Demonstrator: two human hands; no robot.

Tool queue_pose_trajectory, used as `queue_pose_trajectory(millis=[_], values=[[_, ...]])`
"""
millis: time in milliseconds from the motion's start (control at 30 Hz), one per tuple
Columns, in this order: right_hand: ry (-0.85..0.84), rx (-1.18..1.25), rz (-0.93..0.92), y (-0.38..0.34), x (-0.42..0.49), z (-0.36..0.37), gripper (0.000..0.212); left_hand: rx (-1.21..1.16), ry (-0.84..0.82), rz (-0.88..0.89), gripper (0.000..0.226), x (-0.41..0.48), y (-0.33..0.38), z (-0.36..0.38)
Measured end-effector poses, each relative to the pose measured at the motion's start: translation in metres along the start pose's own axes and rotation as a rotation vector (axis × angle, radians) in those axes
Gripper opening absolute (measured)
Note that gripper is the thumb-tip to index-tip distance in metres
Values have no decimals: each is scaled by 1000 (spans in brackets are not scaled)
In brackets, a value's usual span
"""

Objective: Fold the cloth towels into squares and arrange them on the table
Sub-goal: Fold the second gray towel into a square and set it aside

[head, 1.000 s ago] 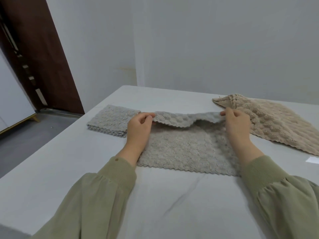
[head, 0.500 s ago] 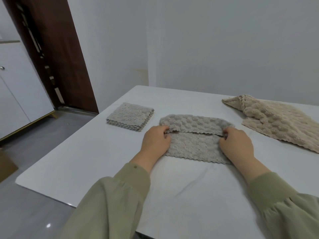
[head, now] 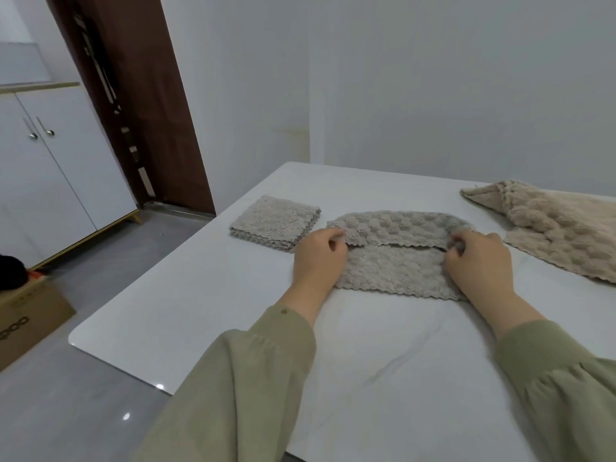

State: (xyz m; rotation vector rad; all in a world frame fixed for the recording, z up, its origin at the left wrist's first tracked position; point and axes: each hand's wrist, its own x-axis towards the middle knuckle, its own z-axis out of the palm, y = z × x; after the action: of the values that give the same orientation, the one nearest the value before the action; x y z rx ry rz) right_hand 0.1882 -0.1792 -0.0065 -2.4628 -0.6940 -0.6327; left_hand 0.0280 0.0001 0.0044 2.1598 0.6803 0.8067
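Observation:
A grey towel (head: pixel 393 268) lies on the white table (head: pixel 186 315) in front of me, its far half turned over toward me. My left hand (head: pixel 318 258) pinches the folded-over edge at its left end. My right hand (head: pixel 476 261) pinches the same edge at its right end. A grey towel folded into a square (head: pixel 273 221) lies just left of it. A beige towel (head: pixel 560 228) lies crumpled and unfolded at the right.
The table's left edge and rounded near-left corner (head: pixel 80 338) border open floor. A cardboard box (head: pixel 26 315) stands on the floor at the far left, below a white cabinet (head: pixel 50 168). A wall runs behind the table.
Both hands have drawn the grey towel's far edge toward me, laying it over the near half. The view has swung left, showing the cabinet and box.

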Motion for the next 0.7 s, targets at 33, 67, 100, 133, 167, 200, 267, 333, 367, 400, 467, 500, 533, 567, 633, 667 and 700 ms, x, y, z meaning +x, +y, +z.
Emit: queue_pose_trajectory(millis=[33, 67, 100, 133, 167, 200, 267, 333, 367, 400, 467, 500, 533, 567, 633, 667, 700], values=[[45, 62, 20, 0, -1, -3, 20, -47, 19, -7, 26, -2, 1, -2], [87, 132, 55, 1, -2, -6, 20, -74, 33, -8, 22, -4, 3, -3], [124, 195, 99, 1, -3, -10, 19, -78, 43, -7, 18, -6, 4, -4], [146, 239, 139, 2, -5, -12, 19, -69, 50, -6, 16, -7, 5, -4], [145, 260, 167, 4, -7, -15, 19, -51, 54, -11, 17, -7, 4, -3], [123, 265, 184, 5, -10, -17, 19, -34, 54, -21, 19, -7, 3, -3], [70, 269, 204, 6, -17, -20, 19, -1, 35, -57, 19, -8, 0, -3], [85, 286, 206, 5, -23, -26, 20, -8, 15, -103, 11, -8, -3, -5], [100, 297, 208, 4, -26, -30, 20, -13, 17, -113, 14, -7, -4, -6], [114, 312, 218, 3, -28, -32, 20, -13, 26, -118, 20, -7, -5, -8], [160, 350, 252, 5, -32, -37, 20, -16, 63, -118, 26, -6, -7, -12], [181, 363, 268, 6, -34, -38, 19, -24, 76, -120, 27, -7, -8, -14], [179, 351, 278, 9, -35, -39, 18, -31, 72, -127, 27, -7, -10, -15], [143, 304, 280, 11, -36, -38, 19, -28, 51, -131, 28, -7, -11, -17], [-8, 155, 301, 15, -37, -36, 22, 14, -19, -138, 30, -9, -11, -17], [-65, 107, 319, 16, -36, -34, 24, 44, -46, -136, 30, -9, -11, -17], [-88, 88, 329, 16, -35, -34, 25, 69, -59, -131, 27, -10, -11, -17]])
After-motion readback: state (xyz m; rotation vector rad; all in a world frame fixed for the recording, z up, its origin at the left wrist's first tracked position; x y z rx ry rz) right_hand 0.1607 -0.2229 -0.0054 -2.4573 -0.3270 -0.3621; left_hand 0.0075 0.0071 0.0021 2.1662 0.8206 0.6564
